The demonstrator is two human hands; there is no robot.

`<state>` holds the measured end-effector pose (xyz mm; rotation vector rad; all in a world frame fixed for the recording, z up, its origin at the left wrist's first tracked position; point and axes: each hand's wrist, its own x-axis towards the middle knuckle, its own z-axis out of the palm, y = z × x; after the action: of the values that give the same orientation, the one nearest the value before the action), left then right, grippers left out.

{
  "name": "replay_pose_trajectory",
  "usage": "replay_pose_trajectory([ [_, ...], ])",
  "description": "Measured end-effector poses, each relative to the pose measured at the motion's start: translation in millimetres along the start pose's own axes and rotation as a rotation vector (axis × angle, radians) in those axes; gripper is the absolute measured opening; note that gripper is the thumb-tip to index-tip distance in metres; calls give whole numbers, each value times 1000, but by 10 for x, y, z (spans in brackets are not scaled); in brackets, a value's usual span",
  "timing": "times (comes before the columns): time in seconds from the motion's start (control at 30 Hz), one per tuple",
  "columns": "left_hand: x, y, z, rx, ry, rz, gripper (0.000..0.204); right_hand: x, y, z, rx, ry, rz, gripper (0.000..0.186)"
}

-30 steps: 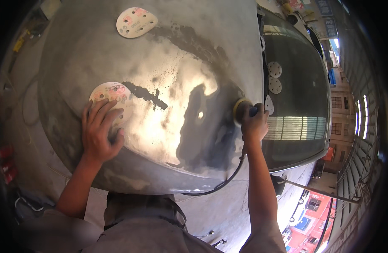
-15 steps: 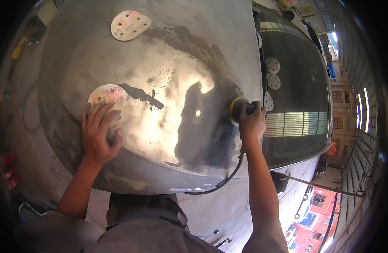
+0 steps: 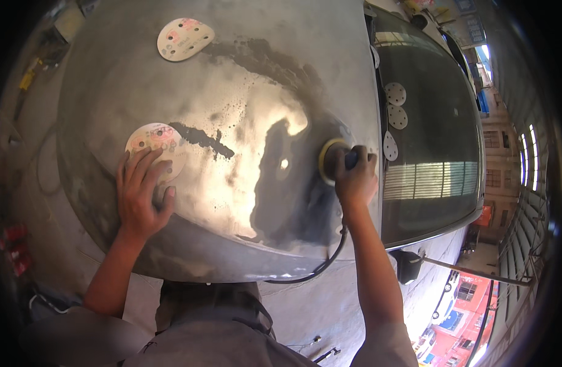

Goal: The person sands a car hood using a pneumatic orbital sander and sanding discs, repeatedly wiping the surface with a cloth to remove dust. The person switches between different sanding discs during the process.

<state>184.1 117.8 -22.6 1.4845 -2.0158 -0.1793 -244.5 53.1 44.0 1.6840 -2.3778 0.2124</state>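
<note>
My right hand (image 3: 356, 180) is wrapped round an orbital sander (image 3: 333, 160) with a yellowish pad rim. The sander sits on the grey, patchy car hood (image 3: 232, 104), close to the windshield side. A dark hose (image 3: 336, 254) runs from below that hand over the hood's near edge. On the left, my left hand (image 3: 141, 196) rests with fingers spread over a round, pale sanding disc (image 3: 155, 139) with holes and reddish print, partly covering it. Another sanding disc (image 3: 184, 40) lies farther up the hood.
Several pale perforated discs (image 3: 397, 116) lie along the base of the windshield (image 3: 427, 140) at right. A side mirror (image 3: 407, 266) juts out below it. Red objects (image 3: 15, 251) stand on the floor at far left. Parked cars (image 3: 446, 296) show outside, lower right.
My right hand and the sander have shifted a little to the left across the hood. My left hand stays on its disc. The whole view has moved slightly.
</note>
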Motion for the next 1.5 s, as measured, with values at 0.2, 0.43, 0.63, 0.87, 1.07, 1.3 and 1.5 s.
replay_pose_trajectory([
  [0.2, -14, -42, 29, 12, 29, 20, 40, 25, -52, -12, -19, -8, 29, 39],
  [0.43, 12, -50, -9, 19, 17, 7, 40, 144, -100, 47, 25, 27, 26, 38],
  [0.63, 268, 285, -56, -66, 108, 109, 40, 233, -77, -23, 51, 7, 8, 37],
  [0.87, 1675, 1781, 986, -666, 85, 282, 49, 140, -92, -10, 195, -84, -228, 37],
  [1.07, 2450, 2219, 1833, -921, -443, 98, 40, 401, 7, 108, 252, -62, -310, 29],
  [1.3, 2358, 2222, 2333, -1028, -15, 181, 27, 462, 205, 161, 261, 95, -435, 17],
  [1.5, 2096, 2448, 2104, -1223, -61, 105, 31, 404, 265, 285, 160, -11, -446, 28],
])
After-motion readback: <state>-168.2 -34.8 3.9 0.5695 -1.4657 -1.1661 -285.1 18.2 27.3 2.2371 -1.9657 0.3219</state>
